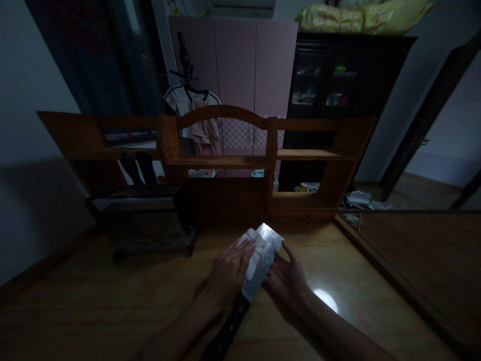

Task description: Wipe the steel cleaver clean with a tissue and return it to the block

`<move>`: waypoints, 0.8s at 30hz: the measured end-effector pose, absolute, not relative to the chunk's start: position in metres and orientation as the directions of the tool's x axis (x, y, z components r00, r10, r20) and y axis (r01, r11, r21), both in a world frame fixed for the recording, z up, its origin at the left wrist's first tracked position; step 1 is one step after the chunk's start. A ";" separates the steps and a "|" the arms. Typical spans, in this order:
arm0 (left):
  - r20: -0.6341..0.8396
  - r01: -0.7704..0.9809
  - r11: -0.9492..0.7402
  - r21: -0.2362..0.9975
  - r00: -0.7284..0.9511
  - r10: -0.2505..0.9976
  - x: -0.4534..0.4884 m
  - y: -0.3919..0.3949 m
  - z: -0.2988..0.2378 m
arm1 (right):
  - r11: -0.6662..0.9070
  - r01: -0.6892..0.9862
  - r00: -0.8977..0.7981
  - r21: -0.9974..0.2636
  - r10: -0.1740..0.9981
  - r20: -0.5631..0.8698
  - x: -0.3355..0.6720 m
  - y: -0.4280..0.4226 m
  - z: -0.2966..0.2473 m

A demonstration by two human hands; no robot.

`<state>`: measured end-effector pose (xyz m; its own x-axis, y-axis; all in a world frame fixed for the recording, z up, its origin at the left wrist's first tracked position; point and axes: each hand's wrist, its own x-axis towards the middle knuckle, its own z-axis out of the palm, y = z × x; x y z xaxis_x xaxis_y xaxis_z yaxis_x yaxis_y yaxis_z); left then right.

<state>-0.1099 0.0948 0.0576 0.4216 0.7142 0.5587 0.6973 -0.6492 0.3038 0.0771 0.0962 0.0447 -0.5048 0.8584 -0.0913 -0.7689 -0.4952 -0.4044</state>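
A cleaver with a broad shiny blade and a black riveted handle lies slantwise between my hands, its handle pointing down toward me. My left hand presses a folded white tissue flat against the upper face of the blade, fingers together over it. From the right, my right hand grips the blade, thumb at its edge near the far end and fingers partly hidden beneath. Neither hand is on the handle. Below them is a yellowish wooden tabletop.
A black-framed stand with two upright black handles sits at the left. Wooden shelving rises along the table's back. A raised wooden edge runs down the right side. Bright light reflects off the tabletop near my right forearm.
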 end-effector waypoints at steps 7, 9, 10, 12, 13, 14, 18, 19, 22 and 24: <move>0.548 0.728 -0.601 0.329 0.371 0.749 -0.110 0.096 0.055 | -0.498 -0.762 -0.499 -0.414 0.859 -0.114 0.078 0.096 0.043; 0.557 0.718 -0.626 0.306 0.398 0.729 -0.111 0.097 0.054 | -0.500 -0.763 -0.501 -0.410 0.858 -0.113 0.078 0.096 0.044; 0.559 0.711 -0.643 0.284 0.423 0.714 -0.111 0.097 0.054 | -0.501 -0.764 -0.499 -0.407 0.858 -0.119 0.078 0.096 0.044; 0.552 0.697 -0.678 0.232 0.480 0.682 -0.111 0.097 0.055 | -0.501 -0.765 -0.492 -0.404 0.860 -0.136 0.079 0.095 0.044; 0.546 0.690 -0.693 0.208 0.506 0.668 -0.111 0.097 0.056 | -0.502 -0.764 -0.492 -0.404 0.860 -0.138 0.079 0.095 0.044; 0.543 0.682 -0.707 0.187 0.528 0.653 -0.111 0.097 0.056 | -0.504 -0.763 -0.496 -0.405 0.858 -0.133 0.079 0.095 0.043; 0.522 0.640 -0.758 0.125 0.608 0.599 -0.110 0.094 0.060 | -0.508 -0.759 -0.517 -0.407 0.850 -0.096 0.080 0.096 0.041; 0.511 0.631 -0.767 0.116 0.625 0.591 -0.110 0.094 0.061 | -0.509 -0.758 -0.521 -0.408 0.849 -0.092 0.080 0.096 0.040; 0.480 0.603 -0.790 0.110 0.663 0.574 -0.109 0.091 0.064 | -0.509 -0.750 -0.527 -0.423 0.846 -0.084 0.080 0.097 0.039; 0.462 0.573 -0.812 0.110 0.694 0.552 -0.108 0.088 0.065 | -0.499 -0.748 -0.520 -0.438 0.851 -0.082 0.079 0.097 0.040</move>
